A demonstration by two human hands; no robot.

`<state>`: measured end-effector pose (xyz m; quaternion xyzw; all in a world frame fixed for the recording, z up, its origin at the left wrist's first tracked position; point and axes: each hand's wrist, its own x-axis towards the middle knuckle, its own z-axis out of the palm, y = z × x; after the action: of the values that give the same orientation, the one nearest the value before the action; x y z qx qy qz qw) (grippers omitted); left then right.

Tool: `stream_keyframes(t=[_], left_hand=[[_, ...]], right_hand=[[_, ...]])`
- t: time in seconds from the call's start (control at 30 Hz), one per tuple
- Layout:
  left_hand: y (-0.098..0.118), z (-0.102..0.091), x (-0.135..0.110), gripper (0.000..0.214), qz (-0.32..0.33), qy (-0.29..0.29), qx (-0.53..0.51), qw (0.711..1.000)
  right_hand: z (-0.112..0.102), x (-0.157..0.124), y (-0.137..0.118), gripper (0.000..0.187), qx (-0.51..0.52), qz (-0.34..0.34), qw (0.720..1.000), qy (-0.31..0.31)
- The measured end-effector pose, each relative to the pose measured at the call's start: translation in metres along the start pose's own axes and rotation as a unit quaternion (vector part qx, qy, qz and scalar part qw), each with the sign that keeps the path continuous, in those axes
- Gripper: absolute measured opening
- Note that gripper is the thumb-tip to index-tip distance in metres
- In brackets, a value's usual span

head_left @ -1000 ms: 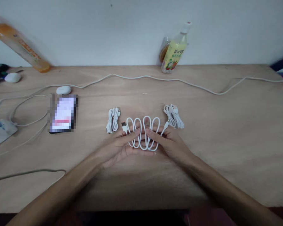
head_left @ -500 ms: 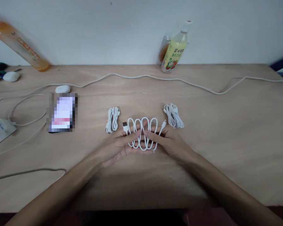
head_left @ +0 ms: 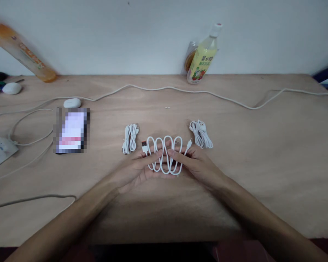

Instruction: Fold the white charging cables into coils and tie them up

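Note:
A white USB charging cable [head_left: 166, 171] is folded into several upright loops between my two hands. My left hand [head_left: 135, 169] pinches its left loops, thumb in front and fingers behind. From the right, my right hand [head_left: 199, 164] presses its thumb on the middle loops, with its fingers behind them. The flat USB plug sticks out at the left end, and the smaller plug points up at the right end. Beyond my left hand lies a bundled white cable [head_left: 130, 139]. Another bundled white cable [head_left: 201, 134] lies just past my right hand.
A phone [head_left: 72, 131] and a small white case [head_left: 72, 103] lie on the left of the wooden table [head_left: 262, 153]. A long white cord [head_left: 164, 88] crosses the back. An orange bottle [head_left: 27, 54] and a yellow drink bottle [head_left: 203, 58] lean against the wall.
Almost nothing differs. My right thumb has shifted slightly to the right on the loops, and the loops sit a little further left. Both hands keep their hold on the cable.

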<state>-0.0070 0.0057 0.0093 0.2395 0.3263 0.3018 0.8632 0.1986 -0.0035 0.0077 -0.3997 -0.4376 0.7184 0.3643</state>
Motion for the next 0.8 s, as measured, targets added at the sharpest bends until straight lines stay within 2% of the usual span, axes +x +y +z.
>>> stream_keyframes(t=[0.57, 0.67, 0.8], left_hand=[[0.002, 0.001, -0.002, 0.028, -0.015, -0.015, -0.009, 1.000], [0.003, 0.003, -0.001, 0.026, -0.010, -0.021, -0.008, 1.000], [0.004, 0.000, -0.001, 0.026, -0.013, -0.011, -0.003, 1.000]], right_hand=[[-0.011, 0.001, 0.002, 0.032, 0.007, 0.030, 0.999, -0.038], [-0.014, 0.001, 0.000, 0.038, -0.003, 0.057, 0.997, -0.053], [-0.018, 0.003, -0.005, 0.047, -0.035, 0.060, 0.994, -0.079]])
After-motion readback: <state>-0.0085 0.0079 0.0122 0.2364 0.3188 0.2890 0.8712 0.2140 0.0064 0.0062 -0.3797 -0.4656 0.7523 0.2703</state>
